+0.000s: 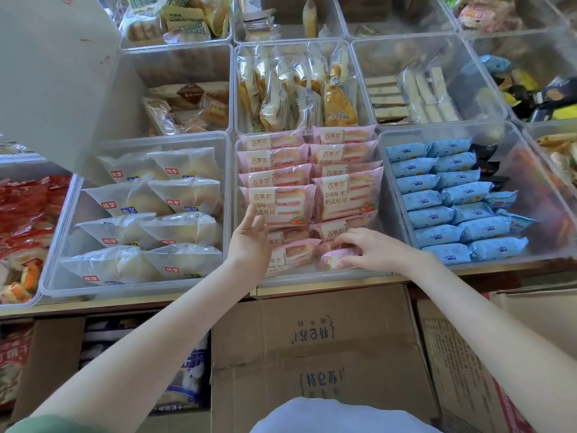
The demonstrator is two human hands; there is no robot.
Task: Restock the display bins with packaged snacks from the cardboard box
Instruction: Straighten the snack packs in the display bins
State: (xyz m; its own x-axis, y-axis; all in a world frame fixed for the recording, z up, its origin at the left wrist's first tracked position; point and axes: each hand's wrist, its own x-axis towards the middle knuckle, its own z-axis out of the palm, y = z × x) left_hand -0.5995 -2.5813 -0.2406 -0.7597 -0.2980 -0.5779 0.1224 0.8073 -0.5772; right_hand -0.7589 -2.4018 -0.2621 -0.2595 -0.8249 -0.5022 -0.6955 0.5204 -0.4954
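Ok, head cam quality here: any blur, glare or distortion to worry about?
Head view: even, soft light, no hard shadows; pink packets, left hand, right hand sharp, print readable. Head view: top-row bins hazy and soft; clear bin walls catch glare; wide-angle bows the bin rims toward the edges.

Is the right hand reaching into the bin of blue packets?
No, the right hand pinches a pink packet in the middle bin, next to the blue packets.

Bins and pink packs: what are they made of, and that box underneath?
Bins: clear rigid plastic, slightly frosted; the contents show through. Pink packs: probably thin glossy plastic film; crinkled, with shiny highlights. Box: brown cardboard, matte, with creased flaps.
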